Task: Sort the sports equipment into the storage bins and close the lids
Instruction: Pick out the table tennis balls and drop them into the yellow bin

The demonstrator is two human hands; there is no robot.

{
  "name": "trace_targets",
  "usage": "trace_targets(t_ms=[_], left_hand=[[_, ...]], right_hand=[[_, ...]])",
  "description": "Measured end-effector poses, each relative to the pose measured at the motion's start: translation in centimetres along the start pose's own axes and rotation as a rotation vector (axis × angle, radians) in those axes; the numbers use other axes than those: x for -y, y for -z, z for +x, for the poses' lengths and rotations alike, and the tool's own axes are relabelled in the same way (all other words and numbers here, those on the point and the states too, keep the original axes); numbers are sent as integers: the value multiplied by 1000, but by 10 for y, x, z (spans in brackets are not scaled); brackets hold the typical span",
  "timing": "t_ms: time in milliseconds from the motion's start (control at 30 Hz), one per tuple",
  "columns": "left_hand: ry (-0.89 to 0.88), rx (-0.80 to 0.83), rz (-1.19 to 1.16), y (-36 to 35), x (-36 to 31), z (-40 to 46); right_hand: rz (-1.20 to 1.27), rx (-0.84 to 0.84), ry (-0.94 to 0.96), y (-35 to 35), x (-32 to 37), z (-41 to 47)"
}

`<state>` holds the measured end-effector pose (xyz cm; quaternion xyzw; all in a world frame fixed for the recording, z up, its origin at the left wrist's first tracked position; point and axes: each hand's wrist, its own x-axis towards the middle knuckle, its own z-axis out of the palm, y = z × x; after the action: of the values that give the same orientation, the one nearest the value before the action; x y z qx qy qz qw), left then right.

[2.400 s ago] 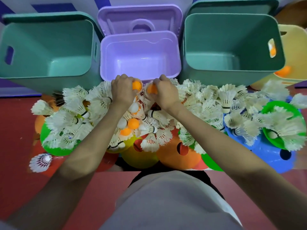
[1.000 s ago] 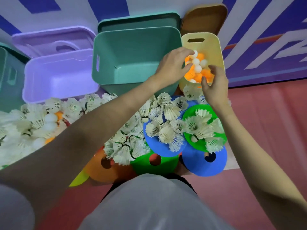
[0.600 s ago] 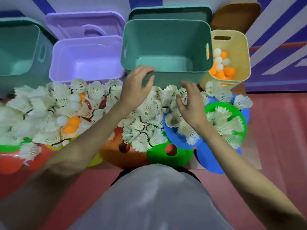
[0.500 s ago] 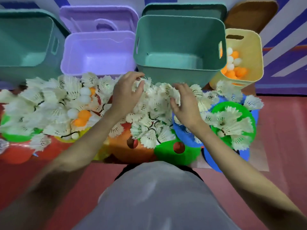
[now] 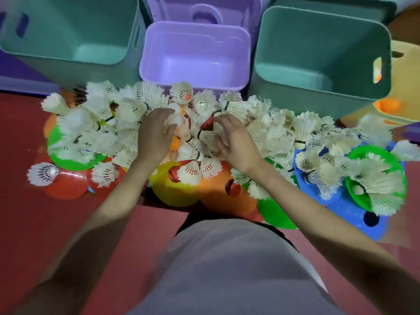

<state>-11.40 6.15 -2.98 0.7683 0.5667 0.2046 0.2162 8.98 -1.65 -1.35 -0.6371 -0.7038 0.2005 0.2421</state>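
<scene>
Three open bins in row at back: left teal bin [image 5: 68, 37], purple bin [image 5: 195, 57] in middle, right teal bin [image 5: 318, 60]; yellow bin [image 5: 404, 76] at far right edge, orange ball showing.

Shuttlecock heap [image 5: 284, 133] spreads across floor before bins, over coloured cone discs [image 5: 172, 189].

Left hand [image 5: 154, 133] on heap, grip curled round white ball [image 5: 173, 119].

Right hand [image 5: 234, 137] just beside, fingers loosely spread, holding nothing.

Versus half second ago: both hands now before purple bin, left hand has ball.
</scene>
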Motion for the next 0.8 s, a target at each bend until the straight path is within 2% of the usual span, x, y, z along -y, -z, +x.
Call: trace_targets(t_ms=[200,333,400,567,667,800], left_hand=[[-194,103,122,2,14,16],[-189,107,122,1,18,21],[-167,52,70,5,21,20],[-128,-209,-119,24,40,16],[-40,-230,-286,31,50,13],[-12,-200,-326,35,57,8]], right_hand=[[-79,18,-33,-20,15,34],[-101,22,-48,-25,19,52],[-110,18,-47,-28,21,62],[-130,64,22,-42,29,87],[-191,117,91,-56,31,104],[-425,171,143,-66,30,122]])
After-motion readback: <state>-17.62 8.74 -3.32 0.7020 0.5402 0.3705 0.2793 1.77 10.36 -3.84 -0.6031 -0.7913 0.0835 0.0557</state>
